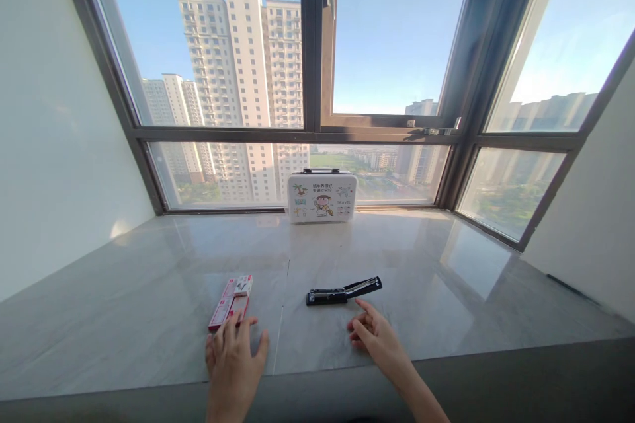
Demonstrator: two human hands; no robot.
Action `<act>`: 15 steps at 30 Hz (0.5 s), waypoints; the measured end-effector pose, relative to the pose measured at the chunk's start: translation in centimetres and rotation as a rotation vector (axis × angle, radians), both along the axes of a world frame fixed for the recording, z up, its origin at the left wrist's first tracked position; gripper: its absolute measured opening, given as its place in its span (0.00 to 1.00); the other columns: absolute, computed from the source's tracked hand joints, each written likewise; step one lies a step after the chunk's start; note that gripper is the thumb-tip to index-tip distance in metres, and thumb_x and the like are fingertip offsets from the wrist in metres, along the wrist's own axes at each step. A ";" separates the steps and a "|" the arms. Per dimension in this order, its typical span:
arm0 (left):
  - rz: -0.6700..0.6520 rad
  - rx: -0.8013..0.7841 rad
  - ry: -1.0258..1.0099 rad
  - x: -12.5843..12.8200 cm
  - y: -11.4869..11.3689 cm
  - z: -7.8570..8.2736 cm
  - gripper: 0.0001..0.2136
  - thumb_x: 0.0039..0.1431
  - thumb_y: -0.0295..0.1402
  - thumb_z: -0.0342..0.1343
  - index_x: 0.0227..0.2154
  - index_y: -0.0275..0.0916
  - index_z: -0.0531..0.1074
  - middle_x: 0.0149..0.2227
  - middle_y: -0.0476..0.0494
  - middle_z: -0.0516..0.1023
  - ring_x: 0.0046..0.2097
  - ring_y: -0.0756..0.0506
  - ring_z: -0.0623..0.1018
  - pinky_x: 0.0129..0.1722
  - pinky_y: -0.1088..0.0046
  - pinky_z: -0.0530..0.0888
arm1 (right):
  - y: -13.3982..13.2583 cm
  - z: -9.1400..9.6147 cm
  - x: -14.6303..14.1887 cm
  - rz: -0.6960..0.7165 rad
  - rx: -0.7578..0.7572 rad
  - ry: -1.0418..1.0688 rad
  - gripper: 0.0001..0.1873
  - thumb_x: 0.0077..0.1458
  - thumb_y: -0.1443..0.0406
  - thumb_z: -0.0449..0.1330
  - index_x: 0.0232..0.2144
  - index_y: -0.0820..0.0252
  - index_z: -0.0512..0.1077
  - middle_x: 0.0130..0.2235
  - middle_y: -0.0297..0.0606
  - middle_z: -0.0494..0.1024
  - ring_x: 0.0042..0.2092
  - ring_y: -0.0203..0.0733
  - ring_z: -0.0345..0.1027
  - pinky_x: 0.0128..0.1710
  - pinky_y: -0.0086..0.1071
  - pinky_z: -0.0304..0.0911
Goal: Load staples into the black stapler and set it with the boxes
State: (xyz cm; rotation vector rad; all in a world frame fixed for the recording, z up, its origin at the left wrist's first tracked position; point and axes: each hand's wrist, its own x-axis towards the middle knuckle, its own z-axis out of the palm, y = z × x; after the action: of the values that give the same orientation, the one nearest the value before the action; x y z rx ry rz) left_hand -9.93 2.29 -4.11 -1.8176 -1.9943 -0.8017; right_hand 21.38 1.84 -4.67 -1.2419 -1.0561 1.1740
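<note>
A black stapler (327, 295) lies opened out on the grey marble sill, its upper arm swung back to the right and the metal staple channel showing. My right hand (373, 334) is just in front of it, index finger stretched toward the hinge and the other fingers loosely curled, with nothing in them. Whether that fingertip touches the stapler I cannot tell. To the left lies a flat red and white box (222, 301), with a smaller white box (243, 285) on its far end. My left hand (235, 350) rests at the near end of the red box, fingers spread, holding nothing.
A white case (322, 198) with cartoon prints and a black handle stands upright against the window at the back. Dark window frames (312, 135) rise behind the marble sill (149, 317). White walls close in both sides, and the sill's front edge runs near my wrists.
</note>
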 end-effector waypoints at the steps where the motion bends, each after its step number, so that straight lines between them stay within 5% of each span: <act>1: -0.006 0.014 -0.004 -0.2 0.0 0.1 0.17 0.64 0.39 0.49 0.51 0.39 0.73 0.60 0.36 0.68 0.63 0.35 0.63 0.67 0.48 0.50 | 0.1 -0.1 0.0 0.039 0.016 -0.020 0.39 0.51 0.49 0.65 0.60 0.60 0.63 0.36 0.37 0.77 0.35 0.44 0.75 0.33 0.36 0.75; 6: -0.119 0.019 -0.067 -0.3 0.5 1.0 0.23 0.64 0.36 0.49 0.61 0.40 0.64 0.54 0.38 0.74 0.60 0.36 0.67 0.67 0.46 0.49 | 0.1 -0.4 -0.2 0.084 0.031 -0.092 0.32 0.55 0.50 0.61 0.58 0.58 0.64 0.38 0.36 0.75 0.34 0.42 0.72 0.30 0.32 0.73; 10: -0.543 -0.141 -0.236 3.1 0.3 1.5 0.22 0.63 0.32 0.50 0.60 0.45 0.63 0.51 0.43 0.76 0.55 0.41 0.74 0.65 0.53 0.59 | 0.3 0.6 -0.7 0.104 0.034 -0.262 0.27 0.58 0.51 0.58 0.55 0.57 0.67 0.36 0.36 0.75 0.30 0.40 0.69 0.22 0.28 0.65; 15: -0.961 -0.394 -0.464 8.8 0.4 3.0 0.28 0.58 0.28 0.54 0.62 0.49 0.61 0.58 0.46 0.73 0.56 0.44 0.74 0.57 0.67 0.71 | 1.8 1.5 -1.2 0.264 0.039 -0.525 0.17 0.62 0.53 0.57 0.35 0.61 0.73 0.22 0.33 0.73 0.24 0.37 0.66 0.23 0.25 0.54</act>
State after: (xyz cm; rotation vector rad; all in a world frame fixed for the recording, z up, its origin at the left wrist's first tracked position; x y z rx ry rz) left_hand -1.14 2.73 -1.06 -3.1365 -1.4747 -1.2198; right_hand 20.19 3.69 -3.17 -1.4509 -1.6645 1.0345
